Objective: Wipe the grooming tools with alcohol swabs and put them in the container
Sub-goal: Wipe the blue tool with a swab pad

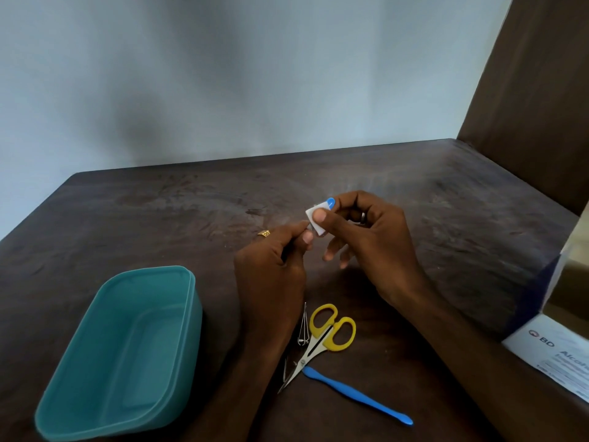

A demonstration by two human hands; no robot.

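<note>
Both hands are raised above the dark wooden table [159,218], working together near its middle. The right hand [366,231] pinches a folded white alcohol swab [314,218] between thumb and forefinger, wrapped around a small tool with a blue rounded tip [330,203] that pokes out just above the swab; what kind of tool it is cannot be told, since most of it is hidden. The left hand [274,260], with a gold ring [264,233], is clenched around the lower end of that tool, its fingers touching the swab's edge. Left of the hands, near the table's front, stands an open teal plastic container [121,355], with nothing visible inside it. Between the forearms lie the other grooming tools: yellow-handled scissors [322,339] with blades pointing toward the camera, a slim metal nail clipper [303,330] touching the scissors on their left, and a blue plastic cuticle pusher [357,395] lying just beside the scissor blades. At the right edge sits an open box of alcohol swabs [554,349], partly cut off by the frame.
</note>
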